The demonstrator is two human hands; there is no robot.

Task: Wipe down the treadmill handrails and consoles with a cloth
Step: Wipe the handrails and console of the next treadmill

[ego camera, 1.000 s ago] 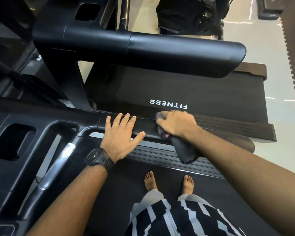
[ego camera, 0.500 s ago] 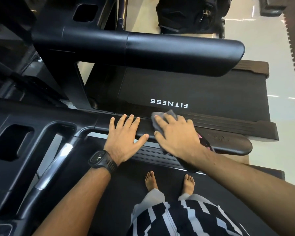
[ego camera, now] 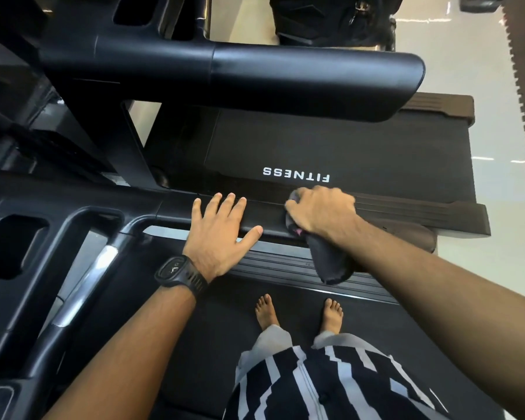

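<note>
Grey cloth (ego camera: pixel 331 262) in the grip of the right hand (ego camera: pixel 322 210) on the handrail (ego camera: pixel 270 219), left hand (ego camera: pixel 219 237) flat alongside.

Black wristwatch (ego camera: pixel 181 275), striped shirt (ego camera: pixel 331 386), dark bag (ego camera: pixel 331 19)

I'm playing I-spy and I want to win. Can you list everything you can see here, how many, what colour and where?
near handrail: 1, black, centre, under both hands
far handrail: 1, black, top
console: 1, black, left
FITNESS belt: 1, black, between the handrails
near belt: 1, black, underfoot
cloth: 1, dark grey, on near handrail, end hanging down
bag: 1, black, top
floor: 1, pale, right
watch: 1, black, left wrist
striped garment: 1, black and white, bottom
feet: 2, bare, on near belt
left grip: 1, bare hand, flat on near handrail
right grip: 1, bare hand, holding cloth on near handrail
</note>
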